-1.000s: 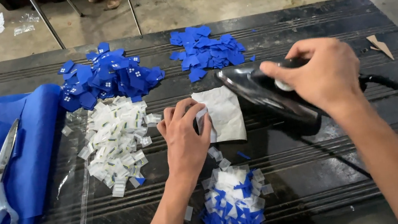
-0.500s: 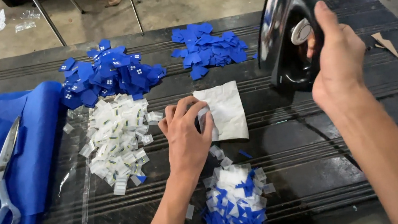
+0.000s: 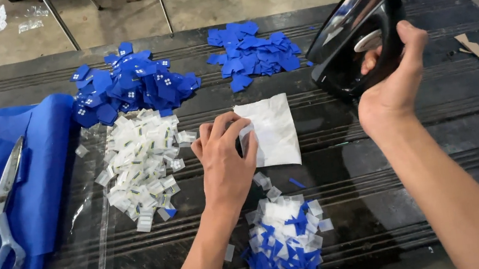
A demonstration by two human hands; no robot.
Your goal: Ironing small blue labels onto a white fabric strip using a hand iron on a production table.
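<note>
**Iron lifted, cloth pinned**

On the dark ribbed surface (image 3: 434, 129), a white cloth (image 3: 272, 130) lies flat near the middle, between piles of blue and white tags. It looks thin, soft and light, best pinned at an edge. The left hand (image 3: 225, 160) presses its left edge, fingers (image 3: 232, 126) curled together on it. The right hand (image 3: 394, 82) holds the black iron (image 3: 355, 35) tilted up above the surface, fingers clamped round the handle; it looks heavy and rigid.
</note>
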